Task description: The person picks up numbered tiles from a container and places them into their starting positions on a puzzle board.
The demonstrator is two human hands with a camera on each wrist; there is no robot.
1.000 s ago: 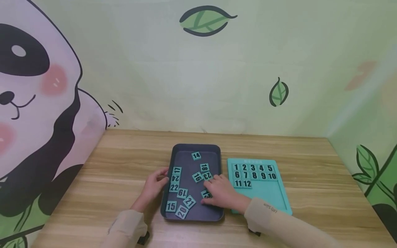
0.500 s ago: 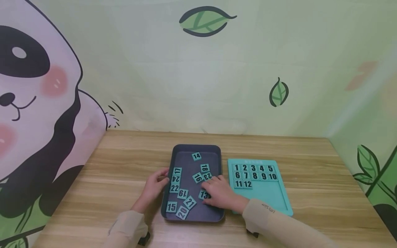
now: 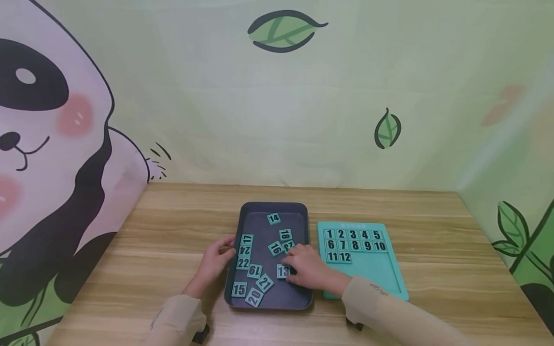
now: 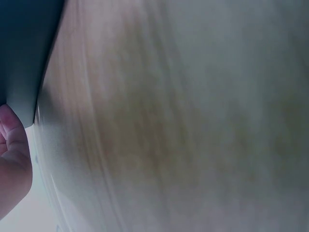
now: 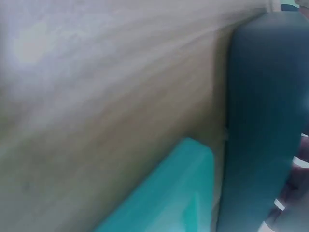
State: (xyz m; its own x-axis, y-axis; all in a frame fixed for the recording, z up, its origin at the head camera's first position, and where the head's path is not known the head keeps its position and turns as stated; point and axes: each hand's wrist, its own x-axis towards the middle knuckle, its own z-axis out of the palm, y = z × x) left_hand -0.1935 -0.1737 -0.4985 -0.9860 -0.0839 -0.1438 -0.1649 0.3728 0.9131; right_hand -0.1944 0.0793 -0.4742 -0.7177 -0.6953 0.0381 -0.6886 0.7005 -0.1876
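1. Bottom edge of frame: pale sleeves (image 3: 381, 302) come in from lower left and lower right, a dark band at each cuff.
2. Right hand (image 3: 312, 270), lower centre: over the tray's right side, thumb and forefinger tips apart at tile 13 (image 3: 283, 272). Cannot tell whether they clamp it. Other fingers lie close over tile 23 (image 3: 287, 246), partly covering it.
3. Left hand (image 3: 213, 261), left of centre: thumb and forefinger apart, tips resting at the tray's left wall.
4. Tile 13 lies face up on the tray floor, numeral nearly upright. Looks thin and stiff; I judge it light, a bit slippery, hardly fragile. Best hold: opposite side edges, thumb below and forefinger above, as the tips stand.
5. Tray (image 3: 294, 300): dark, shallow, raised rim. Loose tiles from 14 to 24 in it, some tilted or upside down; tile 15 (image 3: 239, 289) and tile 20 (image 3: 254, 297) nearest the bottom.
6. Board (image 3: 372, 276), right of centre, just beside the tray: teal, 1 to 12 in order from its upper left.
7. Counter (image 3: 190, 206): flat, light wood grain, faint sheen.
8. Wall (image 3: 346, 96), upper frame: pale green, printed panda (image 3: 39, 158) at left, leaves (image 3: 283, 31) above.
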